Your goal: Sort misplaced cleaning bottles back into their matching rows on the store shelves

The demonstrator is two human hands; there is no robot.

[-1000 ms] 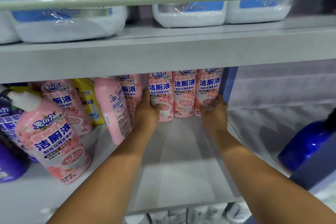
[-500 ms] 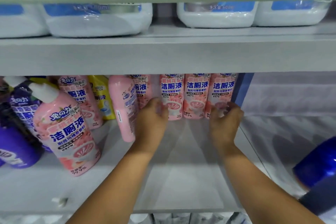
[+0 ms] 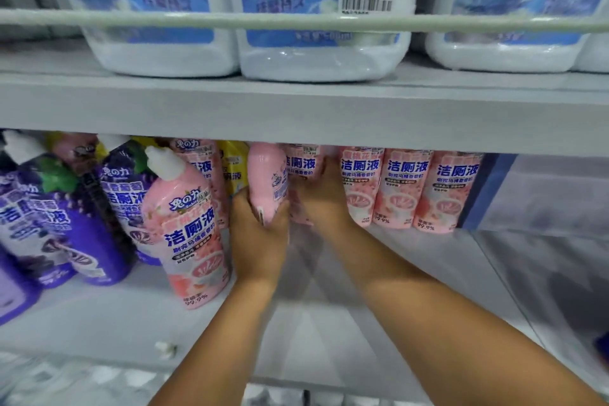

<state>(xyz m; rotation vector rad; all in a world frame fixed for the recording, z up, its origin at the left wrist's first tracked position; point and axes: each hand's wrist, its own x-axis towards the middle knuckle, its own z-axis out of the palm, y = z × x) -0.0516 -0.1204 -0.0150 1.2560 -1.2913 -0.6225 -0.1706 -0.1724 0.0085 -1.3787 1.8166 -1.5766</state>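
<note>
On the lower shelf (image 3: pixel 296 333), my left hand (image 3: pixel 260 241) grips a pink toilet-cleaner bottle (image 3: pixel 267 175) that is turned sideways, label facing right. My right hand (image 3: pixel 321 198) holds the pink bottle next to it (image 3: pixel 301 163), its fingers hidden behind the bottle. A row of three upright pink bottles (image 3: pixel 408 188) stands at the back right. Another pink bottle (image 3: pixel 189 231) leans at the front left, beside several purple bottles (image 3: pixel 56 221). A yellow bottle (image 3: pixel 234 168) shows behind the pink ones.
The upper shelf (image 3: pixel 296 105) carries large white jugs with blue labels (image 3: pixel 323 10) behind a rail (image 3: pixel 296 21). A blue divider (image 3: pixel 484 191) bounds the pink row on the right. A small white clip (image 3: pixel 165 349) sits on the lower shelf's front edge.
Both hands moved left from the right-hand pink row. My left hand took hold of the sideways pink bottle; my right hand went to the bottle beside it. The view shifted left.
</note>
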